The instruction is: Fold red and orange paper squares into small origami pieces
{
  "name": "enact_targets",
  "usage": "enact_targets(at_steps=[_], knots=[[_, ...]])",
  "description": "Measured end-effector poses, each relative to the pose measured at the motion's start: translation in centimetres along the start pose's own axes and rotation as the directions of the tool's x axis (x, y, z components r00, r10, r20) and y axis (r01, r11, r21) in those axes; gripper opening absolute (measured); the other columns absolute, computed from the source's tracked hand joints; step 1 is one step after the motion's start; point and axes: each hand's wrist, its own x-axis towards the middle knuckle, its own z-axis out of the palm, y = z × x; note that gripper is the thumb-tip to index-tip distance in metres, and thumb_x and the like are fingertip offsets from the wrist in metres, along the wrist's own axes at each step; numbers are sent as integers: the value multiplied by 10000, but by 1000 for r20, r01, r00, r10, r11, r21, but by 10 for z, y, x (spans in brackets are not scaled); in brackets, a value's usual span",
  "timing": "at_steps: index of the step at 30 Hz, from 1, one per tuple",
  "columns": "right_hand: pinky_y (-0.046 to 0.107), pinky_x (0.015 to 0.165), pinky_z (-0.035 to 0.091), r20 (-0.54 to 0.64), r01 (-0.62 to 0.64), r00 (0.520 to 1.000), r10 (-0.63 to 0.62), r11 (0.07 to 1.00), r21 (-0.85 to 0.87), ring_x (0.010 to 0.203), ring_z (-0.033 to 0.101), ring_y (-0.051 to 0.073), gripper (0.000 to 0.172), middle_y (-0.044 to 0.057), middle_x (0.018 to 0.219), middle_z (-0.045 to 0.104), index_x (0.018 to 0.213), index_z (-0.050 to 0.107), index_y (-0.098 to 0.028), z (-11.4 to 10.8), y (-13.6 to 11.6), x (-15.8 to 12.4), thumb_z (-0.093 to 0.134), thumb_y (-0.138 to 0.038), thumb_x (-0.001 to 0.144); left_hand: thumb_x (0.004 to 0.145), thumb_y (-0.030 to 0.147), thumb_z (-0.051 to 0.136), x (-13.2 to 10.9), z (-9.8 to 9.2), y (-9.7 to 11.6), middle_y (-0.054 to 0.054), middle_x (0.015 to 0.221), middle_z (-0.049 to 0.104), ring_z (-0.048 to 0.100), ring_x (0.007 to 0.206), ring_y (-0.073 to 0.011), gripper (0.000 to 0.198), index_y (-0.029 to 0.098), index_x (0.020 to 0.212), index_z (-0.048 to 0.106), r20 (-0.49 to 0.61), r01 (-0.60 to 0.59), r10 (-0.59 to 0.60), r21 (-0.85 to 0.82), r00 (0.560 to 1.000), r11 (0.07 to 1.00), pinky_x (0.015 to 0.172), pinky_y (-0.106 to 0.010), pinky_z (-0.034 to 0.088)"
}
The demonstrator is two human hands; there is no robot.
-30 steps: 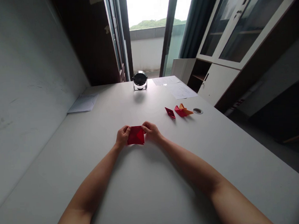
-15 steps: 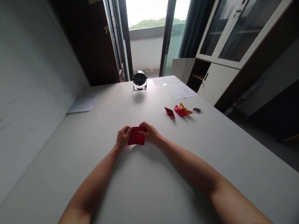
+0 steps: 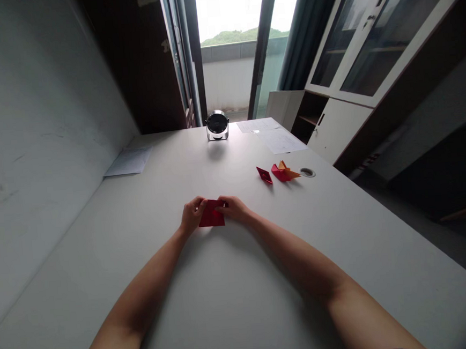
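Note:
A small red folded paper (image 3: 211,216) lies on the white table (image 3: 227,304) in front of me. My left hand (image 3: 191,215) pinches its left edge with curled fingers. My right hand (image 3: 233,209) grips the right side, its fingers reaching over the paper's top toward the middle. Both hands rest low on the table. Part of the paper is hidden under my fingers.
Folded paper figures lie to the right: a red one (image 3: 264,175), another red one (image 3: 279,173) and an orange one (image 3: 289,172), beside a round cable hole (image 3: 307,173). A small black fan (image 3: 217,126) and paper sheets (image 3: 129,161) sit farther back. A wall runs along the left.
My right hand's fingers have slid leftward over the red paper, covering more of it. The visible part of the paper has shrunk. My left hand has stayed in place.

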Motion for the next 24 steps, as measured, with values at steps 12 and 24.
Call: enact_targets(at_steps=[12,24], knots=[[256,662,376,35,90,996,-88,994,-68,706,497,148,172,17,762,617,793,709,-166,1,-1,1,656,-328,810,948,489,504,-1,0,-4,-8,730,651,547,680,-148,365,183,846,675,26,-36,34,70,999,997,657,-250,425],[233,584,317,-32,-19,999,18,999,-47,601,433,110,193,-51,632,543,780,616,-188,3,0,-1,642,-378,805,938,479,519,0,0,-1,-5,708,633,522,662,-142,347,186,820,664,-1,-28,28,35,1000,999,627,-239,405]])
